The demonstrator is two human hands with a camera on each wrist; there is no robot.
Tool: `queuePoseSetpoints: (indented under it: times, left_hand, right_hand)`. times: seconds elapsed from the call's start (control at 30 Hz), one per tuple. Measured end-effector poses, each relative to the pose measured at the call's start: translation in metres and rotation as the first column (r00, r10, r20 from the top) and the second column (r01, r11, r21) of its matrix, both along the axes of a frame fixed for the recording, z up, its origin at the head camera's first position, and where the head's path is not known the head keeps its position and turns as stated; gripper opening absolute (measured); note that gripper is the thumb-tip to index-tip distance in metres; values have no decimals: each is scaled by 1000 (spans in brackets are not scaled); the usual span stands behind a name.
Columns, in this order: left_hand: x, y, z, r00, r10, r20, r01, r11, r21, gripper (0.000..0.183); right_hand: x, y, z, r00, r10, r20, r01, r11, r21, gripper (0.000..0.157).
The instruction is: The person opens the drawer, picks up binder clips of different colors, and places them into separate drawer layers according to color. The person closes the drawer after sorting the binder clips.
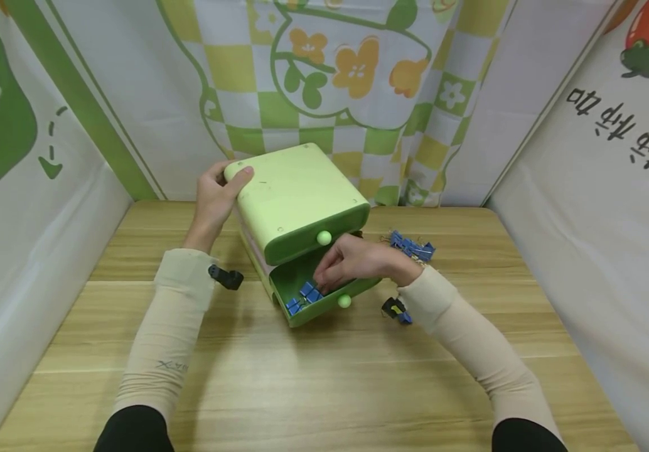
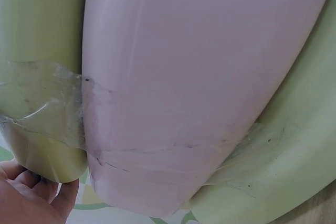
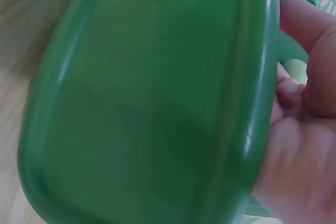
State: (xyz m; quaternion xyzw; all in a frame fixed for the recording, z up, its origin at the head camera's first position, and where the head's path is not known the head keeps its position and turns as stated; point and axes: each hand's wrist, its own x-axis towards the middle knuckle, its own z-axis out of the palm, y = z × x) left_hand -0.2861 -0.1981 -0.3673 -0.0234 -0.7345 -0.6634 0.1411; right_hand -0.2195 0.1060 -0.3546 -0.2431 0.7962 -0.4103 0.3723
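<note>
A small drawer cabinet with a light green top (image 1: pixel 296 194) stands on the table, its lower dark green drawer (image 1: pixel 307 319) pulled out. My left hand (image 1: pixel 215 198) grips the cabinet's far left upper corner, thumb on top. In the left wrist view, its fingers curl round the edge beside the pink side panel (image 2: pixel 184 77). My right hand (image 1: pixel 353 260) reaches into the drawer with bent fingers. Blue binder clips (image 1: pixel 311 292) lie by its fingertips; whether it pinches one is hidden. The right wrist view shows the drawer front (image 3: pixel 152 98) blocking those fingertips.
A pile of blue binder clips (image 1: pixel 413 246) lies on the table right of the cabinet. Something blue (image 1: pixel 405 319) shows near the right cuff, beside a black wrist camera (image 1: pixel 392 306). A patterned curtain (image 1: pixel 279 81) hangs behind; white printed walls stand at both sides.
</note>
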Motion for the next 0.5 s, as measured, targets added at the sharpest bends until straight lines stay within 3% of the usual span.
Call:
queuePoseSetpoints:
  times: [0.17, 0.33, 0.5]
  left_hand:
    - [0, 0, -1, 1000, -3, -7, 3, 1000, 0, 56]
    - [0, 1, -2, 1000, -8, -10, 8, 1000, 7, 56]
    - [0, 0, -1, 1000, -12, -2, 12, 1000, 26, 55]
  right_hand:
    - [1, 12, 9, 994, -29, -102, 35, 998, 59, 28]
    - [3, 35, 24, 978, -68, -198, 80, 995, 54, 26]
    - [11, 58, 44, 945, -12, -326, 45, 995, 95, 19]
